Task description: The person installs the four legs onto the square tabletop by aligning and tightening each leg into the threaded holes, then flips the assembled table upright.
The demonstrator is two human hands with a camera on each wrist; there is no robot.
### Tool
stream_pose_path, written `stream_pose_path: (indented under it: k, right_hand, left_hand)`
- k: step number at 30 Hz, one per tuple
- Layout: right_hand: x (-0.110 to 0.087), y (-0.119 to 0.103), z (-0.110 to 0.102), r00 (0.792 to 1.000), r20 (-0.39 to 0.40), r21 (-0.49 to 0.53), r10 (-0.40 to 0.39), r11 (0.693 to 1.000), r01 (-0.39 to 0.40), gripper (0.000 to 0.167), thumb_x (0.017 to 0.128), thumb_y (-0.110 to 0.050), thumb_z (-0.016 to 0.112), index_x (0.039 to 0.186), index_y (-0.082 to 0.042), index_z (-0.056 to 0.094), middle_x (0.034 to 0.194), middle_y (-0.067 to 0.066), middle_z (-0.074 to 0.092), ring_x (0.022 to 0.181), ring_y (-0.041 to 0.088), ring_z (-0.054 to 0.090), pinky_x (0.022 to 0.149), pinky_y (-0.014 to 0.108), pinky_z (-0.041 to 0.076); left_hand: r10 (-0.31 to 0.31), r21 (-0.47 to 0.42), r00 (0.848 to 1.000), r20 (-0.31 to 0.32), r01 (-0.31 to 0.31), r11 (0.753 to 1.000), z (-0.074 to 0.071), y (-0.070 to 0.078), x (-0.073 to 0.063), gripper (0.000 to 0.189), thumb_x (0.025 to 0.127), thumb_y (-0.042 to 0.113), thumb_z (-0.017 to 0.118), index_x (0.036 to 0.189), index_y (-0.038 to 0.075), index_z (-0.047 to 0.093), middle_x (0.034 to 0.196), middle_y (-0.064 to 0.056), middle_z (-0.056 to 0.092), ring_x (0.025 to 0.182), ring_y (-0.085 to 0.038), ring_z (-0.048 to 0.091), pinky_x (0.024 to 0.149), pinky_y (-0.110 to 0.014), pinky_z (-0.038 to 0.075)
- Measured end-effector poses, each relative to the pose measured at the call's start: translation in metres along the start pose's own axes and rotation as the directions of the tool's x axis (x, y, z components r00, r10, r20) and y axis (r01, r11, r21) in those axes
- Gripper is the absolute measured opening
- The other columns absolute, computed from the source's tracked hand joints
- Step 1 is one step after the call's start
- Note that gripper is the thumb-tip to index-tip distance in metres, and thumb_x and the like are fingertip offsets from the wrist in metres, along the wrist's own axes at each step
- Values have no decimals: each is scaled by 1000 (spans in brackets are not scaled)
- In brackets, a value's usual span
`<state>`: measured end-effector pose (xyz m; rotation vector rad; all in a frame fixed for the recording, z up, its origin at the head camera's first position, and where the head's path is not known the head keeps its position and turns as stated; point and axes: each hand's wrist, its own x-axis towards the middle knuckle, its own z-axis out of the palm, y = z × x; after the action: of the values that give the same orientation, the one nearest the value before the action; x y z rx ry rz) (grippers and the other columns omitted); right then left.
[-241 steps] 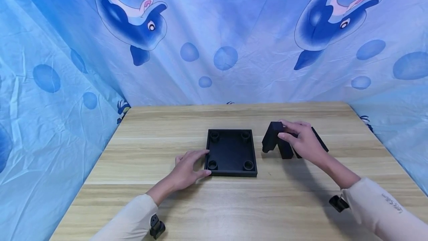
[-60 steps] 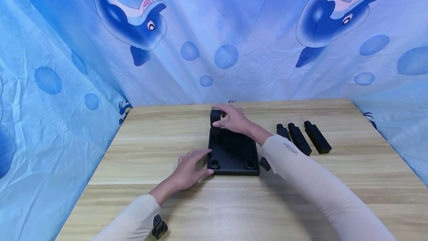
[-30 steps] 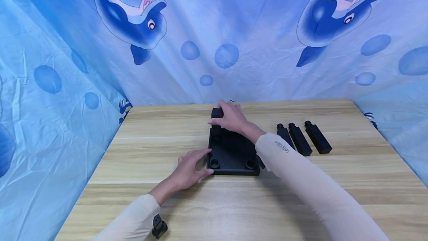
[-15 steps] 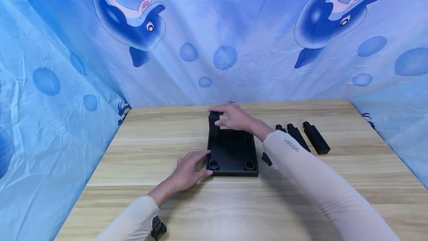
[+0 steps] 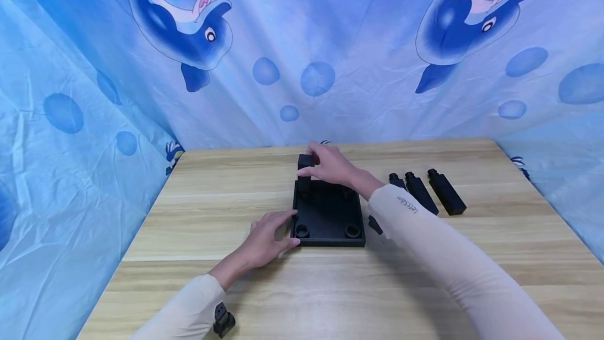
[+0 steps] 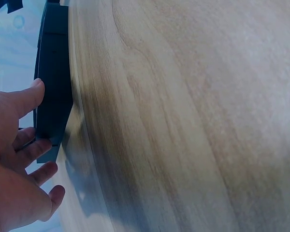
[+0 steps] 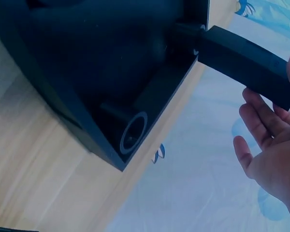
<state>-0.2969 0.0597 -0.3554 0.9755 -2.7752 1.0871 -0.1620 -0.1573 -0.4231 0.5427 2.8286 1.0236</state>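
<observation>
Pinching the black square-section leg (image 7: 246, 63) in my right hand (image 5: 332, 166), I hold it roughly upright at the black square tray's (image 5: 330, 243) far-left corner, long axis above that corner's round socket (image 7: 186, 37); seating depth cannot be told. My left hand (image 5: 264, 243), farther from the leg, touches the tray's left edge, fingers extended. Right of the tray, three similar legs (image 5: 422, 194) lie on the wooden table (image 5: 321, 298); my right sleeve (image 5: 453, 256) partly hides the nearest. Nothing visible obstructs the socket.
</observation>
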Motion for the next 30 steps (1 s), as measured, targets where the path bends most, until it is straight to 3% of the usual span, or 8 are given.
stream_pose_path:
  k: [3,6,14,17,21,24,30]
  right_hand:
    - [1,0,-5,999,53,1,-5,1000,5,45,87,-32,73,122,-10,55,96,5,62,87,20,56,80,35,46]
    - [1,-1,-11,993,115,30,-6,1000,2,58,89,-27,70,141,-14,47,116,7,62,108,25,56,95,43,44]
    - [3,-8,-19,970,224,88,-90,994,72,56,95,-13,61,147,-20,42,147,3,45,126,24,48,104,46,39]
    - [4,-11,-18,973,216,85,-78,995,61,49,96,-12,59,143,-17,47,143,3,49,124,20,50,103,42,40]
    - [5,-12,-12,991,134,64,-26,998,17,35,94,-17,63,129,-12,59,117,4,63,105,17,57,93,37,45]
    - [4,-10,-7,997,76,59,-3,998,-1,25,91,-23,68,113,-11,61,97,3,61,89,17,55,82,34,46]
    - [4,-9,-4,998,49,67,37,997,-40,32,86,-33,73,101,-12,54,86,5,57,75,20,51,69,33,44]
  left_hand:
    - [-3,3,1000,-3,3,1000,-1,0,1,65,84,33,75,142,20,49,140,1,50,132,-21,40,97,-50,27]
    - [-4,1,1000,-3,4,1000,-1,1,1,65,84,33,75,142,19,49,140,1,50,132,-21,40,96,-49,27]
    - [5,-12,1000,-3,-5,1000,0,0,1,66,84,32,76,142,18,49,140,0,50,132,-21,39,97,-50,27]
    - [12,-15,1000,-9,-12,1000,0,0,1,66,83,31,76,142,17,49,140,-1,51,131,-21,40,97,-51,27]
    - [16,-19,1000,-13,-16,1000,0,1,0,65,83,30,76,141,17,50,139,-1,51,131,-22,40,98,-53,28]
    - [14,-20,1000,-9,-14,1000,0,1,0,64,84,30,76,141,17,50,140,-1,51,131,-22,40,98,-54,29]
    - [6,-25,1000,-4,-7,1000,0,2,0,64,84,29,75,142,17,49,141,-1,50,132,-22,39,98,-54,29]
